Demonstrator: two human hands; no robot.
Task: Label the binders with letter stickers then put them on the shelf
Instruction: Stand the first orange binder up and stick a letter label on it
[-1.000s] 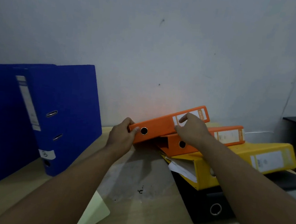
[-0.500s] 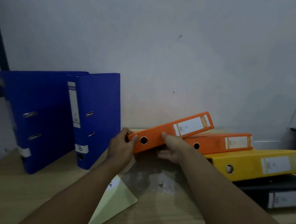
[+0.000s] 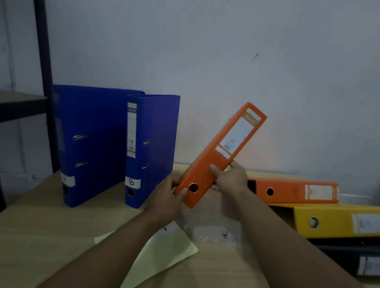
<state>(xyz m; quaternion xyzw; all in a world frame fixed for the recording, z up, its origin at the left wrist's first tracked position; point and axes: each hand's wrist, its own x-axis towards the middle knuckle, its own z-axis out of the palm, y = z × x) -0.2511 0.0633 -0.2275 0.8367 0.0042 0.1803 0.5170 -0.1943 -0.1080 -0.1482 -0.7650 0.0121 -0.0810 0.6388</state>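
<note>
Two bare hands hold an orange binder [image 3: 220, 156] up over a light wooden desk [image 3: 36, 233], in front of a plain pale wall [image 3: 216, 53]. The binder is tilted, with its top leaning up and to the right and its spine facing the viewer. The spine carries a white label on its upper part and a round hole near its lower end.

The left hand [image 3: 167, 199] grips the binder's lower end. Its thumb lies on the spine beside the hole, and the rest of that hand curls behind the binder, out of sight. The right hand [image 3: 231, 182] grips the binder's middle from the right, its fingers [image 3: 214, 170] curled round the edge of the spine.

To the left, two blue binders stand upright side by side, near the wall. The right blue binder [image 3: 157, 140] has a white sticker [image 3: 132, 182] marked B low on its spine. The left blue binder [image 3: 91, 146] has a white sticker too blurred to read.

To the right is a flat stack. A second orange binder [image 3: 295, 192] lies on a yellow binder [image 3: 339, 222], which lies on a black binder [image 3: 359, 260].

A pale yellow sheet of paper [image 3: 162, 252] lies on the desk under the forearms. A dark metal shelf rack [image 3: 41, 36] stands at the far left.
</note>
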